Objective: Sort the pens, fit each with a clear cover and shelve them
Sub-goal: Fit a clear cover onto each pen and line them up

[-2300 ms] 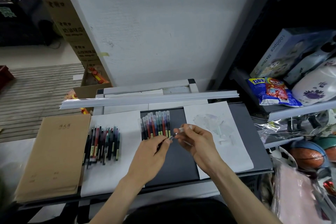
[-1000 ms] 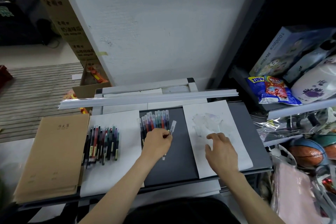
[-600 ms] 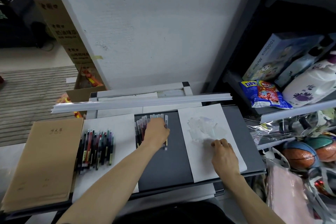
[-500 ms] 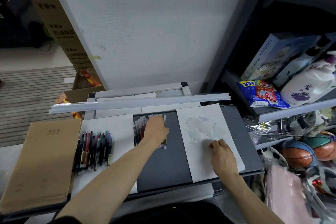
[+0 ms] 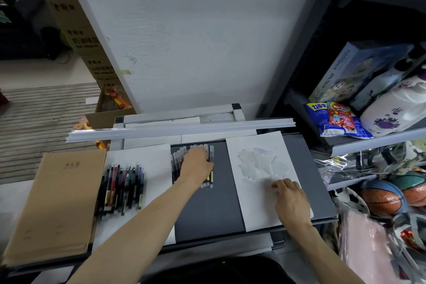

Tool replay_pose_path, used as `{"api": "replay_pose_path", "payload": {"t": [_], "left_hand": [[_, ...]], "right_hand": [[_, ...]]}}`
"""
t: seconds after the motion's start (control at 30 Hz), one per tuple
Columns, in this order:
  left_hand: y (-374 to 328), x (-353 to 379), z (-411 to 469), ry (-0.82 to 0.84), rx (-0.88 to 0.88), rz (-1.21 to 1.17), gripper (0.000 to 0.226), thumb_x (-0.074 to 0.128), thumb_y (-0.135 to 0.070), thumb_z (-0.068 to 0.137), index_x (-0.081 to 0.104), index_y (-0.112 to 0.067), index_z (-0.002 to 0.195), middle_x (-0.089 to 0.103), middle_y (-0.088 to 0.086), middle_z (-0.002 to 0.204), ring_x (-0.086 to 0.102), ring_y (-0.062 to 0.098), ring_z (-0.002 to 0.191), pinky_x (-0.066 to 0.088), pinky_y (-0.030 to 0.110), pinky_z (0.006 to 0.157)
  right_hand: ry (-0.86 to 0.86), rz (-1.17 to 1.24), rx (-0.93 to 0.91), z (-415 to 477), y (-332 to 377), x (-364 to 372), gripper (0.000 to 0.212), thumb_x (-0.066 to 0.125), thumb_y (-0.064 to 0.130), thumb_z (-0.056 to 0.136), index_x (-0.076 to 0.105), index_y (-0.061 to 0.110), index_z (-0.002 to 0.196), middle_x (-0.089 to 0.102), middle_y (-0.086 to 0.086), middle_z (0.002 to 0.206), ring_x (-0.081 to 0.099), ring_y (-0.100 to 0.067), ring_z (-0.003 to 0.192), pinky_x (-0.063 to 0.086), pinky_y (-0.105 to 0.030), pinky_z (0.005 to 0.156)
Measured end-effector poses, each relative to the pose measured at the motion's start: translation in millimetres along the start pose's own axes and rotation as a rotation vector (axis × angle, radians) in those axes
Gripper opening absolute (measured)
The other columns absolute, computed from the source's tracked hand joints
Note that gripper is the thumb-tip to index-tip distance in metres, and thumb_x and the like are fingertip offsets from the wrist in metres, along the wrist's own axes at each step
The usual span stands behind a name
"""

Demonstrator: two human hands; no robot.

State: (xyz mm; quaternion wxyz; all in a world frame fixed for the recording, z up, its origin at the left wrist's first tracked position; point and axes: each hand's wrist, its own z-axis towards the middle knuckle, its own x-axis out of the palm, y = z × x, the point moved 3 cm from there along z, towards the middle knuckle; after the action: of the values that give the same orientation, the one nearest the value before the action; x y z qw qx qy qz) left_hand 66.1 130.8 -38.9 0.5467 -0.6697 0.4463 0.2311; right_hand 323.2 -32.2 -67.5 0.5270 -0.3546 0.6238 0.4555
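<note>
Left grip (image 5: pixel 196 166): palm down, fingers loosely apart, resting across a row of covered pens (image 5: pixel 211 157); nothing clamped.
Covered pens: side by side at the far end of a dark mat (image 5: pixel 214 210); bare mat nearer the person and to the right.
Right grip (image 5: pixel 290 200): fingers curled, tips at the near edge of the clear covers (image 5: pixel 258 163) on a white sheet (image 5: pixel 260 210); hold cannot be told.
Uncovered pens (image 5: pixel 122 187): left, on a second sheet (image 5: pixel 156 159).
Brown notebooks (image 5: pixel 57 198): at the worktop's left edge.
Shelves (image 5: pixel 378 143): close on the right.
</note>
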Motion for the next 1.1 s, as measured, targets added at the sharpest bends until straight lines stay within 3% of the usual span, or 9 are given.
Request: {"api": "replay_pose_path", "payload": {"t": [0.13, 0.33, 0.47, 0.6, 0.7, 0.8, 0.97, 1.03, 1.1], "left_hand": [[8, -13, -17, -0.025, -0.001, -0.009, 0.015, 0.069, -0.013, 0.084, 0.063, -0.009, 0.071, 0.071, 0.01, 0.075, 0.068, 0.025, 0.072, 0.056, 0.036, 0.068], [32, -31, -54, -0.107, -0.039, -0.032, 0.015, 0.059, -0.019, 0.091, 0.07, -0.017, 0.081, 0.071, -0.002, 0.073, 0.067, 0.018, 0.069, 0.059, 0.036, 0.069], [69, -43, -68, -0.174, -0.125, -0.009, 0.009, 0.061, -0.02, 0.092, 0.069, -0.016, 0.095, 0.072, 0.0, 0.076, 0.067, 0.019, 0.066, 0.057, 0.035, 0.064], [109, -61, -76, -0.23, -0.235, 0.121, 0.022, 0.062, -0.021, 0.094, 0.066, -0.012, 0.113, 0.072, 0.009, 0.099, 0.068, 0.03, 0.089, 0.051, 0.032, 0.067], [129, -67, -79, -0.227, -0.288, 0.182, 0.009, 0.06, -0.017, 0.092, 0.058, -0.008, 0.092, 0.065, 0.012, 0.092, 0.063, 0.032, 0.081, 0.051, 0.035, 0.063], [141, -62, -80, -0.207, -0.299, 0.21, 0.022, 0.062, -0.018, 0.089, 0.048, -0.009, 0.074, 0.059, 0.01, 0.076, 0.063, 0.031, 0.071, 0.049, 0.032, 0.054], [144, -58, -79, -0.18, -0.325, 0.256, 0.012, 0.064, -0.01, 0.092, 0.057, -0.006, 0.084, 0.056, 0.007, 0.082, 0.063, 0.032, 0.077, 0.047, 0.035, 0.057], [145, -56, -81, -0.168, -0.34, 0.248, 0.013, 0.061, -0.005, 0.09, 0.054, -0.007, 0.079, 0.055, 0.007, 0.078, 0.058, 0.028, 0.068, 0.048, 0.035, 0.054], [143, -56, -84, -0.16, -0.337, 0.231, 0.015, 0.062, -0.007, 0.085, 0.054, -0.007, 0.073, 0.057, 0.006, 0.07, 0.057, 0.024, 0.059, 0.045, 0.03, 0.049]], "right_hand": [[-0.056, -0.047, -0.03, 1, 12, -5, 0.045, 0.069, -0.019, 0.061, 0.076, 0.015, 0.09, 0.073, 0.002, 0.088, 0.064, -0.031, 0.09, 0.051, -0.041, 0.072], [-0.065, 0.015, -0.056, 1, 45, -10, 0.048, 0.071, -0.013, 0.071, 0.074, 0.02, 0.105, 0.073, 0.004, 0.098, 0.065, -0.027, 0.088, 0.049, -0.039, 0.076], [-0.004, 0.112, -0.111, -1, 70, -18, 0.033, 0.062, 0.001, 0.092, 0.07, 0.02, 0.118, 0.071, 0.003, 0.113, 0.066, -0.025, 0.094, 0.05, -0.039, 0.083], [0.05, 0.259, -0.126, -5, 86, -23, 0.03, 0.053, 0.01, 0.1, 0.068, 0.02, 0.125, 0.068, 0.002, 0.12, 0.066, -0.024, 0.1, 0.053, -0.039, 0.086], [0.069, 0.39, -0.102, -8, 94, -24, 0.025, 0.053, 0.017, 0.103, 0.067, 0.025, 0.122, 0.068, 0.008, 0.115, 0.065, -0.016, 0.096, 0.056, -0.035, 0.083], [0.098, 0.567, -0.044, -9, 103, -30, 0.019, 0.054, 0.022, 0.105, 0.066, 0.027, 0.119, 0.067, 0.012, 0.109, 0.066, -0.006, 0.089, 0.055, -0.028, 0.082], [0.229, 0.843, 0.079, -14, 117, -40, 0.01, 0.062, 0.024, 0.102, 0.067, 0.031, 0.108, 0.073, 0.014, 0.096, 0.07, -0.005, 0.075, 0.053, -0.015, 0.072], [0.253, 0.933, 0.143, -16, 120, -40, 0.007, 0.066, 0.026, 0.1, 0.071, 0.032, 0.102, 0.074, 0.012, 0.089, 0.071, -0.008, 0.074, 0.053, -0.016, 0.072], [0.27, 1.066, 0.225, -17, 121, -38, 0.01, 0.066, 0.025, 0.1, 0.075, 0.027, 0.096, 0.074, 0.006, 0.083, 0.072, -0.013, 0.071, 0.059, -0.03, 0.078]]}}
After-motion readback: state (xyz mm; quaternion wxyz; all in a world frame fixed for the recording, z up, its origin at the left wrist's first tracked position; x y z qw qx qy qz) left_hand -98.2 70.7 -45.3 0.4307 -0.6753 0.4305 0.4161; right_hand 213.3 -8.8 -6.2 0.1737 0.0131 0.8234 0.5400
